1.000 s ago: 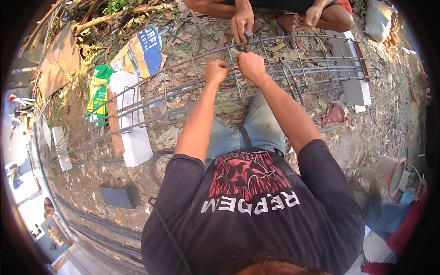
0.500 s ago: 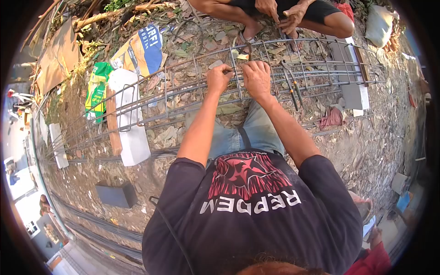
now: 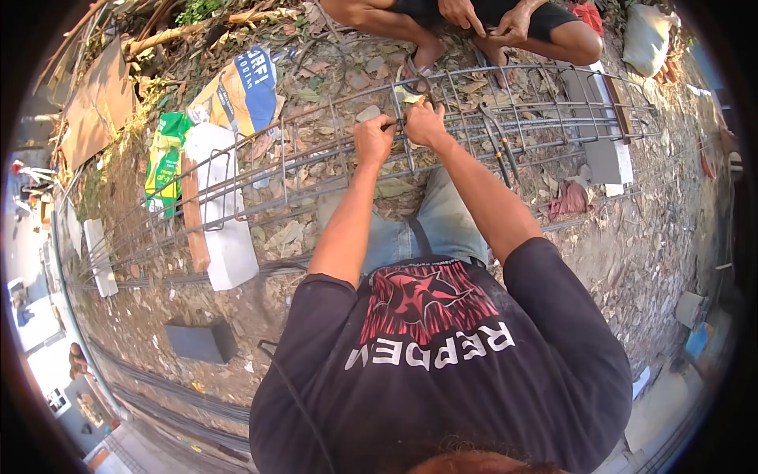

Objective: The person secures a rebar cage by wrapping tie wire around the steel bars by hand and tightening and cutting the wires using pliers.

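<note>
A long cage of steel rebar [image 3: 286, 160] with square stirrups lies across the view in front of me. At one stirrup near its middle, my left hand [image 3: 374, 139] is closed, a short dark piece showing at its fingertips; what it is I cannot make out. Just right of that stirrup, my right hand [image 3: 425, 123] is closed at the upper bars, its fingertips partly hidden. Pliers-like cutters [image 3: 500, 141] with black and orange handles rest on the cage to the right of my right hand.
Another person's hands [image 3: 505, 25] are beyond the cage, above bent legs. White blocks [image 3: 227, 229] and a grey block [image 3: 591, 118] stand under the cage. A green and yellow bag [image 3: 165, 162], a dark block [image 3: 200, 340] and a red cloth [image 3: 570, 201] lie around.
The other person's hand has drawn back from the cage to their other hand. My right hand opened out somewhat, then moved left and closed near the stirrup.
</note>
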`<action>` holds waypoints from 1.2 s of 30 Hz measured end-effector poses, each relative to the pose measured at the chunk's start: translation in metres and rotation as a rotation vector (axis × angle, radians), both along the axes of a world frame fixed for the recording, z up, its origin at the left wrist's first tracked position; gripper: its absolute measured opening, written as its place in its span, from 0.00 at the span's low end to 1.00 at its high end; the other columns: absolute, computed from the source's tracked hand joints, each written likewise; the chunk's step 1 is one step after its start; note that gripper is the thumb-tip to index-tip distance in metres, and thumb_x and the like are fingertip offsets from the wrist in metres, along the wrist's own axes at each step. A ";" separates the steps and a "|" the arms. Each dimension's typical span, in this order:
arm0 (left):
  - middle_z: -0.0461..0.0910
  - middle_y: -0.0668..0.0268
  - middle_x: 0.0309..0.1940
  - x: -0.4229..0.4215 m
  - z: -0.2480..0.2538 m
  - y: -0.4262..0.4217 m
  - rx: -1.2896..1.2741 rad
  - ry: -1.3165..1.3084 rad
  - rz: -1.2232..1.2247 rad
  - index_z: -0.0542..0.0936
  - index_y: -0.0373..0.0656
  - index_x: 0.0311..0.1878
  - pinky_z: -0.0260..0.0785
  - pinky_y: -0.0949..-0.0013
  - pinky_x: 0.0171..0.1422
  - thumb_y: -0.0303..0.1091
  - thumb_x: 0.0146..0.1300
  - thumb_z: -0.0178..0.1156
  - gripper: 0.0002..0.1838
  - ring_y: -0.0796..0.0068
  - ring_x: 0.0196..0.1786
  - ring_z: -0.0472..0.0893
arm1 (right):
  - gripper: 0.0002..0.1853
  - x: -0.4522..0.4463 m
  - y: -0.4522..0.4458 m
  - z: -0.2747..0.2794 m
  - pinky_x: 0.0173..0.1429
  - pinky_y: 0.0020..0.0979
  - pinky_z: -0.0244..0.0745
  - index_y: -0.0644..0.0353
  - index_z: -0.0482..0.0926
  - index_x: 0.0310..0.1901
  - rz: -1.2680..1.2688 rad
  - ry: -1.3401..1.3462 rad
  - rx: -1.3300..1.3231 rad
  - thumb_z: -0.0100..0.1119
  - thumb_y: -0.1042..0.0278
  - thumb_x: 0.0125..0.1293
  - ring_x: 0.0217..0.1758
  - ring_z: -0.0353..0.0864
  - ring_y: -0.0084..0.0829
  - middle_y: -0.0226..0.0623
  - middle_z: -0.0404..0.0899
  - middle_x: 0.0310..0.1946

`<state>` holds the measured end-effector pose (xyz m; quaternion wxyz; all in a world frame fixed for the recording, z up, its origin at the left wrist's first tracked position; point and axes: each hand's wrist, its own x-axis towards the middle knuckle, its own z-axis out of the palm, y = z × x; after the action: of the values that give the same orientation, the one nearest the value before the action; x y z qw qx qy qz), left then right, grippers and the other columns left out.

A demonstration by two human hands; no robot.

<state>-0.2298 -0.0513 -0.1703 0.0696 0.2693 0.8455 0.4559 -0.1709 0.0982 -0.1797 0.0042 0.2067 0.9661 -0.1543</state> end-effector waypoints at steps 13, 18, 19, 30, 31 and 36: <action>0.91 0.57 0.32 -0.001 -0.006 0.000 0.038 -0.041 0.034 0.94 0.43 0.42 0.77 0.61 0.38 0.33 0.59 0.78 0.09 0.65 0.30 0.88 | 0.14 0.062 -0.027 0.003 0.58 0.51 0.75 0.53 0.86 0.52 -0.035 0.209 0.019 0.65 0.61 0.68 0.55 0.80 0.51 0.47 0.81 0.48; 0.91 0.56 0.32 0.001 -0.003 0.000 0.018 -0.085 0.038 0.94 0.43 0.43 0.78 0.61 0.39 0.34 0.59 0.78 0.10 0.65 0.31 0.89 | 0.10 0.060 -0.018 0.010 0.58 0.51 0.76 0.55 0.88 0.44 -0.090 0.268 -0.087 0.68 0.61 0.65 0.55 0.81 0.51 0.48 0.83 0.46; 0.91 0.56 0.32 0.002 -0.006 -0.002 0.013 -0.073 0.034 0.94 0.44 0.44 0.78 0.61 0.39 0.34 0.59 0.78 0.10 0.65 0.32 0.89 | 0.09 0.059 -0.018 0.006 0.55 0.52 0.78 0.55 0.89 0.43 -0.082 0.307 -0.073 0.67 0.62 0.65 0.52 0.82 0.51 0.47 0.84 0.44; 0.92 0.59 0.38 -0.005 -0.008 -0.007 0.031 0.237 -0.075 0.94 0.46 0.43 0.79 0.59 0.47 0.35 0.57 0.77 0.11 0.59 0.40 0.89 | 0.17 0.024 -0.028 0.036 0.51 0.47 0.84 0.62 0.89 0.48 -0.283 0.158 -0.763 0.64 0.58 0.66 0.38 0.90 0.55 0.61 0.88 0.37; 0.92 0.60 0.42 -0.005 -0.014 -0.010 0.011 0.286 -0.114 0.93 0.47 0.46 0.76 0.55 0.54 0.37 0.58 0.77 0.13 0.58 0.45 0.88 | 0.18 0.030 -0.031 0.042 0.42 0.42 0.82 0.65 0.89 0.42 -0.081 0.128 -0.454 0.59 0.57 0.74 0.30 0.88 0.45 0.51 0.88 0.32; 0.88 0.62 0.60 0.013 0.001 -0.021 -0.067 0.355 -0.205 0.90 0.46 0.57 0.63 0.41 0.74 0.43 0.61 0.75 0.22 0.53 0.61 0.83 | 0.19 0.028 -0.006 0.094 0.57 0.54 0.82 0.56 0.91 0.48 -0.024 0.070 -0.394 0.62 0.50 0.69 0.51 0.88 0.60 0.57 0.89 0.41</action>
<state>-0.2171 -0.0725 -0.1697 -0.0257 0.4278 0.8273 0.3632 -0.1432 0.0919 -0.0854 0.0091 0.2081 0.9143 -0.3474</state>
